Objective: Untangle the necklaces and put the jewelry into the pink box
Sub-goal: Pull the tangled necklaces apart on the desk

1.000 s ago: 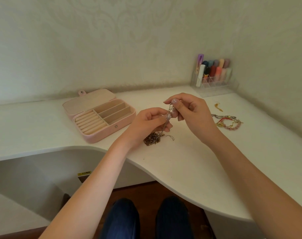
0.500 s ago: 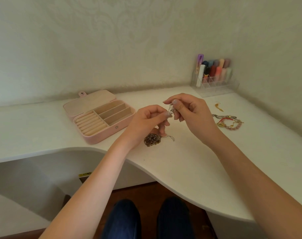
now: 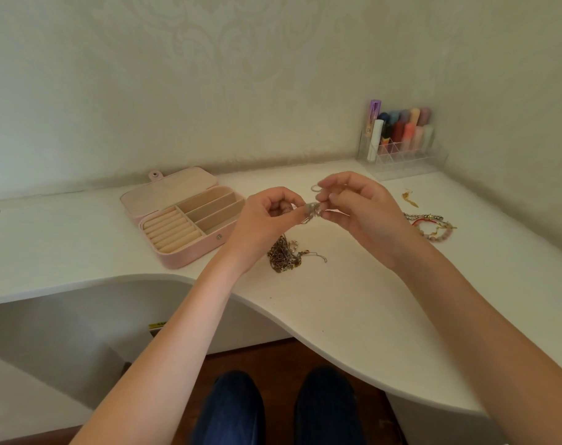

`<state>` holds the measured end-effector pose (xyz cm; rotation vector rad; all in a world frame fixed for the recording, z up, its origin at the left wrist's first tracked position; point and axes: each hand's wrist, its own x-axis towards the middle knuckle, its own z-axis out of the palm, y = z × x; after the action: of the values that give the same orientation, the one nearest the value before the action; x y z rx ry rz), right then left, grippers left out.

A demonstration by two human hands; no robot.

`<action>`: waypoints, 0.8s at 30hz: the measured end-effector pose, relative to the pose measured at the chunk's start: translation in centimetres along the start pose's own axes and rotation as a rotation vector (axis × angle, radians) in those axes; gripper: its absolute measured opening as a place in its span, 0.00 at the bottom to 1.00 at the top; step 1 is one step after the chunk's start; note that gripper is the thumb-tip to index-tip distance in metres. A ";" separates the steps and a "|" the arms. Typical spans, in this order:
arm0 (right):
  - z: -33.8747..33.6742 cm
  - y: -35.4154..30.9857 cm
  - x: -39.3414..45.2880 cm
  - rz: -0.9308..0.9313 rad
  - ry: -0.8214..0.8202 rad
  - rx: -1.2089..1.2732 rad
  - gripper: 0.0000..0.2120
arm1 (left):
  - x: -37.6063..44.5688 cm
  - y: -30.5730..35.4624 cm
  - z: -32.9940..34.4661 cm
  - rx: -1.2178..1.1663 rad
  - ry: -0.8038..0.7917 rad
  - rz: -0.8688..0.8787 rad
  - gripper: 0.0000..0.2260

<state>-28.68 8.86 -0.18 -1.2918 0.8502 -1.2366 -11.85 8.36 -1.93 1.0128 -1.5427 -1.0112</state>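
Above the white desk, the left hand and right hand are raised close together, each pinching the same silvery knot of necklaces between fingertips. The rest of the tangle lies heaped on the desk just below the left hand. The pink box sits open to the left, its compartments showing. Off to the right lie beaded bracelets and a small gold earring. A clear organizer of colourful tubes stands in the corner.
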 end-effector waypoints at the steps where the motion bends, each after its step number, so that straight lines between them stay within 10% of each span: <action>1: 0.0 0.0 0.0 0.033 -0.016 0.020 0.10 | 0.0 -0.1 0.0 0.004 0.009 0.006 0.04; 24: -1.5 -0.2 0.1 0.072 0.052 -0.186 0.05 | 0.3 -0.9 -0.4 0.237 0.119 0.032 0.06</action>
<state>-30.10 8.42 -0.20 -1.3693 1.0604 -1.1593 -11.43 7.77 -2.68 1.1864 -1.6003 -0.7439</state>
